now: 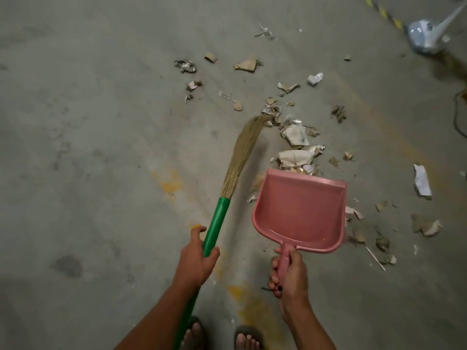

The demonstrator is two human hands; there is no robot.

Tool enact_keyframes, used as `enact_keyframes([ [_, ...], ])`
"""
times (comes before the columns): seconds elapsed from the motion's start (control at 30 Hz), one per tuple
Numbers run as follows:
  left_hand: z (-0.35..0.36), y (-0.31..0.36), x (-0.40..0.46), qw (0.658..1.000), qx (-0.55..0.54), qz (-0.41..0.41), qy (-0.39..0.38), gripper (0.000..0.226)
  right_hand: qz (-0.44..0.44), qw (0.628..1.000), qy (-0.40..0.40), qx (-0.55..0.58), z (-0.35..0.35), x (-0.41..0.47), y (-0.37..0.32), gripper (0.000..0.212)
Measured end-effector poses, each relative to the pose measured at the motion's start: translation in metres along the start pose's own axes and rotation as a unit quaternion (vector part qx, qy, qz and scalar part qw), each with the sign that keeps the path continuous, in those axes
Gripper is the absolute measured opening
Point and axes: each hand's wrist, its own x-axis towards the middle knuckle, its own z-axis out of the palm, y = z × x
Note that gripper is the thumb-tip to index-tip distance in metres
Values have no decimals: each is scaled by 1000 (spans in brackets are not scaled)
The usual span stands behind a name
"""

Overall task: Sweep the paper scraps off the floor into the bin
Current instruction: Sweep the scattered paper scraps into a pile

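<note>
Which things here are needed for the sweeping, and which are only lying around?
Needed: broom in left hand; pink dustpan in right hand; paper scraps.
Lying around: blurred blue-white object; dark cable.

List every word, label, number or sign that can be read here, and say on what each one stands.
None can be read.
Paper scraps: faint grey print marks, too blurred to read.
Dustpan and broom: no label visible.
Striped floor line: yellow and black pattern only, no text.
</note>
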Motion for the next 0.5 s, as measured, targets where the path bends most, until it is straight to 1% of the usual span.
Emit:
enact_keyframes([
  [0.07, -26, 4, 20, 999, -31, -33, 9, 49, -8, 1000, -19, -7, 29, 1, -12, 37],
  [0.13, -53, 5, 42, 996, -62, -56, 34, 43, -7, 999, -41, -6, 57, 3, -22, 37],
  [0.33, -121, 22, 117, 977, -160, -70, 121, 26, -5, 994, -111, 6, 138, 18, -58, 37],
  [0.43, -145, 26, 171, 968, -175, -98, 151, 16, -1, 991, -132, 12, 177, 42, -81, 36],
  [0.5, -159, 24, 212, 968, -157, -109, 164, 17, -1, 989, -144, 12, 202, 65, -97, 36],
])
